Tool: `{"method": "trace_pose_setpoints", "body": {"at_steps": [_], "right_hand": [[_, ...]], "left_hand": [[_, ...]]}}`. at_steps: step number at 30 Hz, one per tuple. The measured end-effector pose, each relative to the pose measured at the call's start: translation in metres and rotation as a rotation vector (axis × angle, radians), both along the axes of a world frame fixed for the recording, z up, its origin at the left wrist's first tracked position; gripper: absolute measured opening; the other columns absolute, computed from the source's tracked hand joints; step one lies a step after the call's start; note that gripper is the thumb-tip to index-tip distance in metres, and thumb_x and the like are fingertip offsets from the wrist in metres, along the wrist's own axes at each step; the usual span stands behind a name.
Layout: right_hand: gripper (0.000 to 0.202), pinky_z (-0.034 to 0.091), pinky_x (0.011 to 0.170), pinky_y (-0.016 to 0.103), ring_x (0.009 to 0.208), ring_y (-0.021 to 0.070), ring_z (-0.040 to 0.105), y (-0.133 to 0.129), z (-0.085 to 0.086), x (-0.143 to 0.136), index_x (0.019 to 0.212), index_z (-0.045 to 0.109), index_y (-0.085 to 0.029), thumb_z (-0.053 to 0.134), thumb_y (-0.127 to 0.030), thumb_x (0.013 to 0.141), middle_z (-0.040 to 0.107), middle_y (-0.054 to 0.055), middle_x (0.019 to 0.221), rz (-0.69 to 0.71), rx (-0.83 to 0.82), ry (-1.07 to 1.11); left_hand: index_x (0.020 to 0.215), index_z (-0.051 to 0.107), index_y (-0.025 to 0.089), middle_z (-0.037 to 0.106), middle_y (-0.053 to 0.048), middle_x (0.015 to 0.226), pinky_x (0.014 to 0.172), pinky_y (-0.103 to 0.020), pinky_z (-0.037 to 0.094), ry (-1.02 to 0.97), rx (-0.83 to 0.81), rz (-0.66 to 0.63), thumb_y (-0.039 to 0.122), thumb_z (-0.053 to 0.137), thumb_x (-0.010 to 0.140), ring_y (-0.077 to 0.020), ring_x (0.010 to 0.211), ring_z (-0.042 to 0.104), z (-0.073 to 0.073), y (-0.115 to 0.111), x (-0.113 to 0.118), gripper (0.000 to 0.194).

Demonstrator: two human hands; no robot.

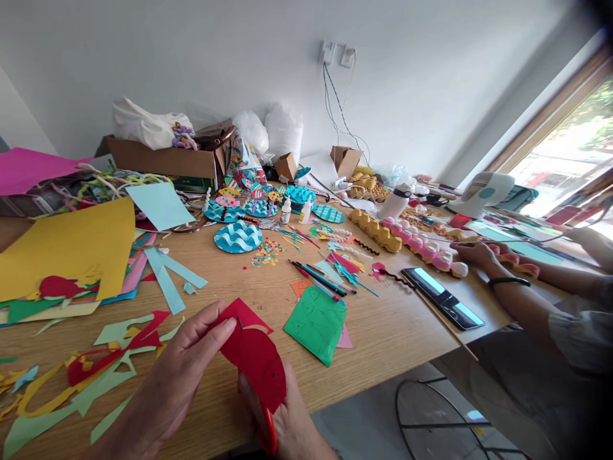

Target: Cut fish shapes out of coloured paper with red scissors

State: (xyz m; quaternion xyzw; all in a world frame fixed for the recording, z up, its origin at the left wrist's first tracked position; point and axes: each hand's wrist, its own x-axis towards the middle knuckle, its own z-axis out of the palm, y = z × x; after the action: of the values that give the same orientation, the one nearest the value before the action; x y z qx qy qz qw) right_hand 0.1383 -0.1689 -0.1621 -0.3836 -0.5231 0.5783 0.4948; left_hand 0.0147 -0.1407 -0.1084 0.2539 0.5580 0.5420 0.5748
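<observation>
My left hand (191, 358) pinches a sheet of red paper (251, 358) by its upper left edge, thumb on top. A fish shape is drawn on the paper, and a curved cut runs along its upper side. My right hand (292, 409) is below the paper, gripping scissors by their red handle (269, 429); the paper hides the blades and part of the fingers. Beyond my hands lies a green paper piece (316, 324) with fish outlines drawn on it. Pens and pencils (320, 278) are just behind it.
Paper scraps (115, 364) spread over the left side, near a yellow sheet (71, 249). Blue wave-patterned discs (238, 236) and glue bottles (286, 211) stand farther back. On the right, a co-worker's hands (479, 255) touch a painted egg-carton strip (426, 252); a black phone-like device (443, 297) lies nearby.
</observation>
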Motion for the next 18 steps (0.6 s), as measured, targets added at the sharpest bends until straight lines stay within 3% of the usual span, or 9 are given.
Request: {"method": "trace_pose_setpoints", "body": {"at_steps": [9, 14, 18], "right_hand": [[0.029, 0.046, 0.057, 0.027, 0.063, 0.0167, 0.046, 0.004, -0.007, -0.006, 0.064, 0.056, -0.02, 0.061, -0.046, 0.077, 0.048, 0.001, 0.063, -0.059, -0.119, 0.124], [0.039, 0.04, 0.048, 0.028, 0.051, 0.0142, 0.03, 0.016, -0.009, -0.022, 0.055, 0.04, -0.025, 0.048, -0.06, 0.072, 0.032, -0.001, 0.056, -0.143, -0.234, 0.285], [0.039, 0.04, 0.049, 0.028, 0.054, 0.0158, 0.033, 0.016, -0.012, -0.024, 0.058, 0.044, -0.025, 0.049, -0.061, 0.072, 0.035, 0.0, 0.056, -0.17, -0.258, 0.301]], "left_hand": [[0.082, 0.075, 0.024, 0.077, 0.003, 0.081, 0.075, -0.027, 0.048, 0.025, -0.001, -0.03, 0.029, 0.086, 0.048, -0.0242, 0.098, 0.063, -0.005, -0.002, 0.002, 0.036], [0.082, 0.076, 0.023, 0.078, 0.002, 0.08, 0.074, -0.026, 0.049, 0.004, 0.022, -0.091, 0.031, 0.085, 0.05, -0.0215, 0.088, 0.064, -0.001, -0.001, 0.004, 0.034], [0.079, 0.077, 0.024, 0.077, 0.005, 0.076, 0.07, -0.023, 0.049, -0.034, 0.021, -0.09, 0.029, 0.086, 0.049, -0.0184, 0.083, 0.063, 0.002, -0.001, 0.005, 0.032]]}}
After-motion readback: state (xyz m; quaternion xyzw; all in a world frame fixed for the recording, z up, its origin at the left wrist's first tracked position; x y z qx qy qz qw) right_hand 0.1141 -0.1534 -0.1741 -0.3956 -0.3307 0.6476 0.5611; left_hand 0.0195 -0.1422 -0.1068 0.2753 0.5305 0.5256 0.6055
